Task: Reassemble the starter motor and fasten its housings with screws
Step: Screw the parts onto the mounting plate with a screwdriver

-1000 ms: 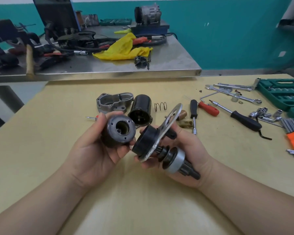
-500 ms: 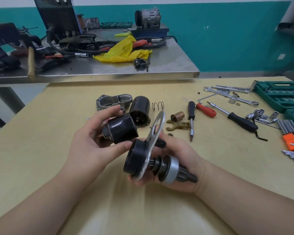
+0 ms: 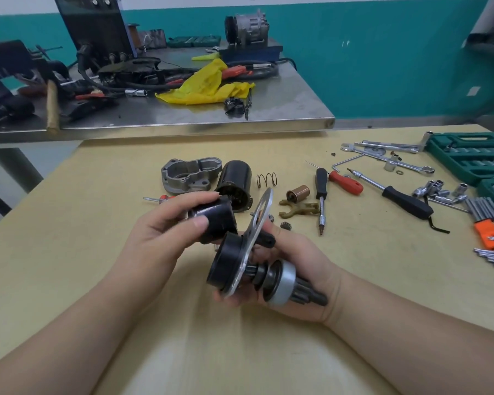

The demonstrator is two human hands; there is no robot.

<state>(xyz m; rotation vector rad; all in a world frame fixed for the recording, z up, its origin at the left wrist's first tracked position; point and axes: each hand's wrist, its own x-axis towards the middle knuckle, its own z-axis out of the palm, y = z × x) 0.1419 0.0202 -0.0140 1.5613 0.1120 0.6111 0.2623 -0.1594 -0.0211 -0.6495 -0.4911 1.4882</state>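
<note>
Above the middle of the desk [image 3: 103,201], the left hand [image 3: 157,238] gripped a black cylinder [image 3: 216,220] between thumb and fingers. The right hand [image 3: 291,269] curled under the shaft assembly [image 3: 257,269], holding it tilted, its black drum touching the cylinder. A grey housing [image 3: 187,173] lay behind them.

The left hand [image 3: 166,232] has turned the black cylinder [image 3: 216,220] over and brought it against the drive assembly [image 3: 251,266].

Black cylinder [image 3: 216,220] touching plated drive assembly [image 3: 257,269] — both handheld.
</note>
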